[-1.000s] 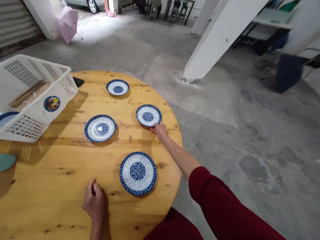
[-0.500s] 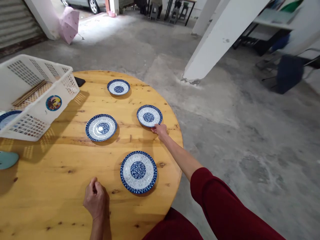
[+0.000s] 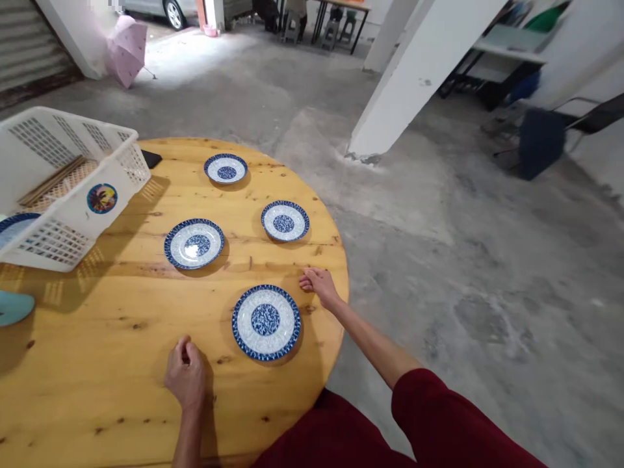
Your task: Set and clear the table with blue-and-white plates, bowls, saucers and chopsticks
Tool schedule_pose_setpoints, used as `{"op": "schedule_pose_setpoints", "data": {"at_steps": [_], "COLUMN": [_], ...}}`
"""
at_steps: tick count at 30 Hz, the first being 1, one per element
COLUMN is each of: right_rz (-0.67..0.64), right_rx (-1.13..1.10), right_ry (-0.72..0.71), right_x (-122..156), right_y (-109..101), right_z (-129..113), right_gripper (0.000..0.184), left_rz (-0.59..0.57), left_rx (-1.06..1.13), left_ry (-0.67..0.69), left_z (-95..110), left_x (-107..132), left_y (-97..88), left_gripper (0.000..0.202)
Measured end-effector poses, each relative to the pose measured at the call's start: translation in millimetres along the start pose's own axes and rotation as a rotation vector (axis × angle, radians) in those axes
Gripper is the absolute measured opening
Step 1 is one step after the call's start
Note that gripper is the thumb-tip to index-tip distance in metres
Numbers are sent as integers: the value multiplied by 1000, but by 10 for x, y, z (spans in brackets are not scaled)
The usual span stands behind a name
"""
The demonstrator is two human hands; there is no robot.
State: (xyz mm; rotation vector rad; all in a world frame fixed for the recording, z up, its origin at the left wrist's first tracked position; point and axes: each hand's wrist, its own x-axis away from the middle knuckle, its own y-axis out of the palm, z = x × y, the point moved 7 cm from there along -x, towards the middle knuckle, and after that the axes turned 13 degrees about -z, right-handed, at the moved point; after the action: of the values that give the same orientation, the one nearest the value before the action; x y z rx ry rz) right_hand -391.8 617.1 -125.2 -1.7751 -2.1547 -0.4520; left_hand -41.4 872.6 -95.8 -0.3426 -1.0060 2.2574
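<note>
Several blue-and-white patterned plates lie on a round wooden table (image 3: 121,325). The nearest plate (image 3: 266,321) is in front of me, one plate (image 3: 285,220) sits toward the right edge, another (image 3: 194,243) in the middle, and a small one (image 3: 225,168) at the far side. My right hand (image 3: 318,284) hovers low over the table between the nearest plate and the right one, fingers loosely curled, holding nothing. My left hand (image 3: 186,377) rests on the table as a closed fist, left of the nearest plate.
A white plastic basket (image 3: 63,188) with chopsticks and a blue-rimmed plate stands at the table's left. A dark phone (image 3: 152,158) lies behind it and a teal dish (image 3: 14,307) at the left edge. Beyond: concrete floor, a white pillar (image 3: 414,71), a pink umbrella (image 3: 127,50), chairs.
My right hand let go of the right plate's rim and drew back toward me, now near the nearest plate. The left hand stayed put.
</note>
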Motion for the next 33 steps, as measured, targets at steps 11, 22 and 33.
{"op": "schedule_pose_setpoints", "data": {"at_steps": [11, 22, 33], "right_rz": [-292, -305, -299], "right_rx": [256, 211, 268], "right_ry": [-37, -125, -126], "right_x": [1031, 1175, 1202], "right_y": [280, 473, 484], "right_z": [472, 625, 629], "right_gripper": [35, 31, 30], "left_rz": [-671, -623, -619], "left_rx": [437, 235, 184], "left_ry": [-78, 87, 116], "left_z": [426, 492, 507], "left_x": [597, 591, 568], "left_y": [728, 753, 722], "left_gripper": [46, 18, 22]}}
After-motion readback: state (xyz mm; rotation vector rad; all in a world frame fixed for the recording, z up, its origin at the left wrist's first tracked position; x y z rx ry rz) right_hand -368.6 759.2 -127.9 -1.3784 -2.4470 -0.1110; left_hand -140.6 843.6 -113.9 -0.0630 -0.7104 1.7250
